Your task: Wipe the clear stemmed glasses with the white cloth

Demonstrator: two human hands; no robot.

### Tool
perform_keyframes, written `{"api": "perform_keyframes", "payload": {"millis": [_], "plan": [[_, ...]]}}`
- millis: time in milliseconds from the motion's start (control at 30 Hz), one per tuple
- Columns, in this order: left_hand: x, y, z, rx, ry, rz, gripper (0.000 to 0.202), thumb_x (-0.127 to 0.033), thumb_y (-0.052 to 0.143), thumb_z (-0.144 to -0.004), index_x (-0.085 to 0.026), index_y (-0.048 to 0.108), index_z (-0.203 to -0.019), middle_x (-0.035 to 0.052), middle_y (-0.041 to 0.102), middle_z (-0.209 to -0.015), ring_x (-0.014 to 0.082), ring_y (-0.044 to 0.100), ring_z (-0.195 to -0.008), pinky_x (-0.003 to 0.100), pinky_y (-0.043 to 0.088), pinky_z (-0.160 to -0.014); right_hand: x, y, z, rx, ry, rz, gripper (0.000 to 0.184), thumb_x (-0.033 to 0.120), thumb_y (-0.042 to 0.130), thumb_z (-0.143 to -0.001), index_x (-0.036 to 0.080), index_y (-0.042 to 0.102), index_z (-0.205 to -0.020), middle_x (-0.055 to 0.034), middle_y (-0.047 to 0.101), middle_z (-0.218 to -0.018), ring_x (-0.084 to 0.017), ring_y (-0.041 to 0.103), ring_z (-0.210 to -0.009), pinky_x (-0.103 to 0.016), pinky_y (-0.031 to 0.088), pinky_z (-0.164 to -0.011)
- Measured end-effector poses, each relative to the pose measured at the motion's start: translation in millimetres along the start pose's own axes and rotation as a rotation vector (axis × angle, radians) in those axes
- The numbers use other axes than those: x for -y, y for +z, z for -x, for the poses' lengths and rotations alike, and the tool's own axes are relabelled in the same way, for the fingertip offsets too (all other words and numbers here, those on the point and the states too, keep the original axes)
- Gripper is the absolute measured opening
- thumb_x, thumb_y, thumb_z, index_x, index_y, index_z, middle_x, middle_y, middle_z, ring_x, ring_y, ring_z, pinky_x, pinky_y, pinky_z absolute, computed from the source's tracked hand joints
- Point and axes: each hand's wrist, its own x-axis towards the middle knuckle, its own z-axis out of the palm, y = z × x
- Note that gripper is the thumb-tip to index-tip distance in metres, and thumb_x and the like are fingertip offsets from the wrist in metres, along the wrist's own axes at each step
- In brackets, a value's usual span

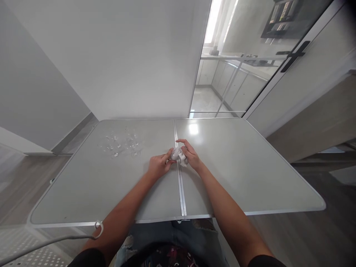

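Note:
Over the middle seam of the folding table [236,167], a small clear plastic packet [177,153] is held between both hands. What it contains is too small to make out; a whitish piece shows on its right side. My left hand [160,165] pinches the packet's left edge with thumb and fingers. My right hand [191,154] grips its right side, with the index finger stretched out above it. To the left on the tabletop lie several clear plastic pieces [114,144], see-through and hard to tell apart.
A white wall [133,66] stands right behind the table's far edge. At the right is a glass door [222,81] with a black handle [294,55]. A grey cable [55,240] runs past the near left edge, close to my left forearm.

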Motion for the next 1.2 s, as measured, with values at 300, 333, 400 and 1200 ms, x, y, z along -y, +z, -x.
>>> {"api": "perform_keyframes", "payload": {"millis": [300,333,400,1200], "plan": [[2.3,1.1,-1.0,0.017,-0.075,0.189,0.056,-0.044,0.072,-0.087,-0.027,0.061,-0.14,0.0014,0.077,-0.082,0.0137,0.065,-0.062,0.024,0.046,-0.065,-6.8,-2.3,-1.1,-0.126,-0.068,0.116,0.038,0.061,0.055,-0.094,0.026,0.055,-0.107,0.0055,0.048,-0.062,-0.012,0.038,-0.053,-0.024,0.031,-0.051],[3.0,1.8,-0.2,0.026,-0.072,0.2,0.057,-0.044,0.072,-0.087,-0.026,0.061,-0.14,0.001,0.077,-0.08,0.0134,0.064,-0.061,0.023,0.046,-0.065,-6.3,-3.0,-0.6,-0.11,-0.069,0.143,0.039,0.061,0.055,-0.094,0.026,0.056,-0.109,0.0054,0.048,-0.061,-0.013,0.038,-0.053,-0.024,0.031,-0.052],[3.7,2.4,1.4,0.01,-0.075,0.181,0.056,-0.044,0.072,-0.087,-0.024,0.062,-0.139,0.0009,0.075,-0.077,0.0133,0.064,-0.06,0.023,0.045,-0.064,-3.3,-3.4,0.3,-0.053,-0.049,0.152,0.041,0.061,0.054,-0.094,0.025,0.059,-0.114,0.0043,0.05,-0.063,-0.013,0.04,-0.055,-0.025,0.033,-0.053],[-17.9,6.4,-9.1,0.026,-0.452,1.26,0.053,-0.055,0.063,-0.091,-0.011,0.064,-0.121,0.0001,0.064,-0.064,0.0111,0.055,-0.052,0.025,0.044,-0.057,-26.1,3.3,-15.5,-0.366,0.13,-0.67,0.022,0.035,0.072,-0.084,0.017,0.071,-0.095,-0.0025,0.075,-0.085,-0.017,0.068,-0.073,-0.027,0.055,-0.067]]}}
